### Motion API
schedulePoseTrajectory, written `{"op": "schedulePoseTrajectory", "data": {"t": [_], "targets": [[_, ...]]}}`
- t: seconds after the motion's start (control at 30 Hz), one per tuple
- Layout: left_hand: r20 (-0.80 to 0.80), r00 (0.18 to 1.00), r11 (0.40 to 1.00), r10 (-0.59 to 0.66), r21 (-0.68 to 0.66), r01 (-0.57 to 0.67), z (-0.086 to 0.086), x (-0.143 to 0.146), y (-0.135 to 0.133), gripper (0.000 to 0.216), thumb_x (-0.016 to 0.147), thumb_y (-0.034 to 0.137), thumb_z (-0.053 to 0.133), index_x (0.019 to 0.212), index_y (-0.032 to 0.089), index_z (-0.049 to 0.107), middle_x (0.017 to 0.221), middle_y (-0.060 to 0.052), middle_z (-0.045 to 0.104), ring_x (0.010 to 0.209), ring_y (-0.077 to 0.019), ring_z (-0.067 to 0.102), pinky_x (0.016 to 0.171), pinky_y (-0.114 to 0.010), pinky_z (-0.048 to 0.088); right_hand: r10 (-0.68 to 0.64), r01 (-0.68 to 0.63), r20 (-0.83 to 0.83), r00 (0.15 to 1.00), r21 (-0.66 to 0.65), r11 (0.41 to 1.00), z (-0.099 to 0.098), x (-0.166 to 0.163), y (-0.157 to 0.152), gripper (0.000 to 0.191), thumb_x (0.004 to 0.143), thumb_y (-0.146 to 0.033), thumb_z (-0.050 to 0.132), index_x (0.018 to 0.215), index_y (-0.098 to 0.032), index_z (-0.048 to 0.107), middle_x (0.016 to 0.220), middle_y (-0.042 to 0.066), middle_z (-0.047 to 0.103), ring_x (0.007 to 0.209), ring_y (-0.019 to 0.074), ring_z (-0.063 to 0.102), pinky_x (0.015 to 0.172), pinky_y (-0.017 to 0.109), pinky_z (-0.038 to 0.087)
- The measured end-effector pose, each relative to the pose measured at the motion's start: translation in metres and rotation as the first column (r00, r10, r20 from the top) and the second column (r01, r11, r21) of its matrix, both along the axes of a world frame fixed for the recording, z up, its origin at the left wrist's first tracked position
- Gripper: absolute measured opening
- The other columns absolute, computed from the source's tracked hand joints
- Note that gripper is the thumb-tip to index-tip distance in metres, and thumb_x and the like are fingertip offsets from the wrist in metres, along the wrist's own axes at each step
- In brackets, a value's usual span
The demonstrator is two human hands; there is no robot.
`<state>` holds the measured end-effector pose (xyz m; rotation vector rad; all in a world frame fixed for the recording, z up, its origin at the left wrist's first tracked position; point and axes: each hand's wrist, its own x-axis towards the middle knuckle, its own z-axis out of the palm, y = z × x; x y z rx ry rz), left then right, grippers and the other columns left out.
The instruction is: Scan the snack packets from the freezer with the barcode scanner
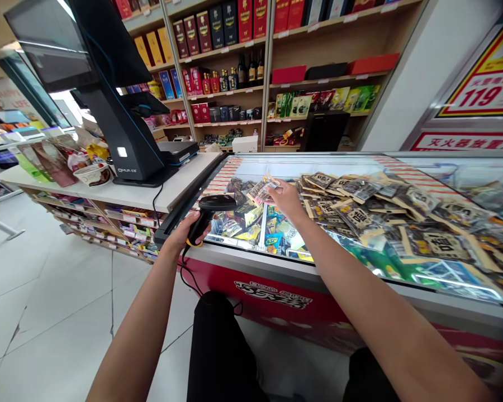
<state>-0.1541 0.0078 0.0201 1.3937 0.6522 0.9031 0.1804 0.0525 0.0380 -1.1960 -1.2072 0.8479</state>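
Scanner (218,203) and small packet (259,191) are held apart above the near left part of a red freezer (220,273) with a glass top. The left hand (185,228) is closed around the scanner's black handle, with the head pointing right, towards the packet. A black cord (188,273) hangs from the handle and loops down along the freezer's front. The right hand (285,198) is partly closed, pinching the right end of the packet between thumb and fingers; the packet is clear with a pinkish part and tilts up to the right. It is just beyond the scanner's head, to the right, and the two look apart.

To the right of that hand, a wide pile of brown-edged packets (356,215) spreads over the freezer top. Yellow and blue packs (274,240) show through the glass near the hands. On the left, a white counter (151,196) bears a black till (129,134) with a large screen, and a paper tub (94,175) beside it. On the far side, shelves (224,50) hold boxes, bottles and bags.
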Motion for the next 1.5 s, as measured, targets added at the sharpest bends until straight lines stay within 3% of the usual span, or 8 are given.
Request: {"op": "schedulePoseTrajectory", "data": {"t": [0.2,0.37,0.57,0.7,0.97,1.3,1.43,1.5], "targets": [[0.025,0.999,1.000,-0.024,0.011,0.024,0.0024,-0.0015,-0.0029,0.069,0.086,0.078,0.069,0.104,0.011,0.070,0.060,0.000,0.060,0.035,-0.0085,0.042,0.035,-0.022,0.025,-0.047,0.037,0.126,0.991,0.081,0.996,-0.0028,0.0035,0.0017,0.046,0.089,-0.039,0.078,0.128,-0.014,0.077,0.109,0.016,0.082,0.107,0.0358,0.079,0.093,0.049,0.068],[0.003,0.995,0.995,-0.102,0.002,0.101,0.0001,-0.0055,-0.0005,0.068,0.089,0.076,0.067,0.110,0.011,0.069,0.061,0.002,0.056,0.036,-0.0079,0.041,0.036,-0.022,0.027,0.009,-0.011,0.029,1.000,0.052,0.999,-0.0062,0.0044,0.0069,0.056,0.087,-0.042,0.081,0.135,-0.015,0.074,0.113,0.014,0.081,0.109,0.0354,0.078,0.088,0.049,0.071],[-0.022,0.989,0.989,-0.145,0.000,0.145,0.0003,-0.0055,0.0004,0.064,0.091,0.073,0.066,0.110,0.012,0.068,0.061,0.003,0.055,0.035,-0.0074,0.039,0.036,-0.021,0.027,0.030,-0.031,0.017,0.999,0.033,0.999,-0.0061,0.0065,0.0046,0.067,0.088,-0.041,0.082,0.146,-0.011,0.068,0.103,0.013,0.079,0.102,0.0340,0.078,0.090,0.050,0.072],[0.008,0.990,0.990,-0.142,-0.003,0.142,-0.0011,-0.0069,-0.0003,0.065,0.088,0.075,0.068,0.104,0.012,0.067,0.061,0.003,0.055,0.035,-0.0069,0.038,0.036,-0.021,0.028,0.013,-0.013,0.014,1.000,0.039,0.999,-0.0073,0.0057,0.0058,0.067,0.086,-0.041,0.082,0.145,-0.012,0.070,0.113,0.014,0.080,0.107,0.0343,0.077,0.088,0.049,0.072],[-0.017,0.986,0.986,-0.164,0.031,0.164,0.0008,-0.0046,-0.0010,0.061,0.090,0.072,0.067,0.101,0.012,0.068,0.060,0.003,0.054,0.036,-0.0069,0.037,0.036,-0.021,0.028,-0.021,0.021,0.035,0.999,-0.005,1.000,-0.0035,0.0031,0.0055,0.066,0.086,-0.036,0.077,0.146,-0.010,0.069,0.112,0.016,0.080,0.105,0.0355,0.078,0.083,0.048,0.072],[-0.043,0.991,0.992,-0.126,0.017,0.127,0.0000,-0.0065,-0.0005,0.067,0.086,0.075,0.067,0.106,0.011,0.069,0.058,0.002,0.055,0.035,-0.0081,0.038,0.035,-0.023,0.025,-0.079,0.062,0.261,0.962,0.073,0.995,-0.0047,0.0083,0.0057,0.058,0.089,-0.042,0.075,0.139,-0.014,0.074,0.108,0.016,0.084,0.107,0.0369,0.080,0.098,0.050,0.063],[-0.031,0.995,0.995,-0.100,-0.001,0.100,0.0007,-0.0046,-0.0015,0.066,0.084,0.076,0.069,0.101,0.012,0.068,0.058,0.002,0.057,0.034,-0.0084,0.038,0.035,-0.024,0.024,-0.063,0.048,0.258,0.964,0.062,0.997,-0.0016,0.0074,0.0026,0.053,0.088,-0.043,0.075,0.134,-0.016,0.076,0.106,0.014,0.084,0.107,0.0371,0.079,0.097,0.048,0.062],[0.015,1.000,1.000,-0.022,-0.001,0.022,0.0012,-0.0020,-0.0022,0.064,0.082,0.075,0.069,0.099,0.013,0.067,0.057,0.001,0.058,0.033,-0.0090,0.039,0.035,-0.024,0.024,-0.067,0.057,0.223,0.973,0.051,0.997,0.0000,0.0046,-0.0006,0.044,0.088,-0.042,0.076,0.124,-0.017,0.077,0.105,0.013,0.083,0.105,0.0354,0.079,0.096,0.046,0.062]]}}
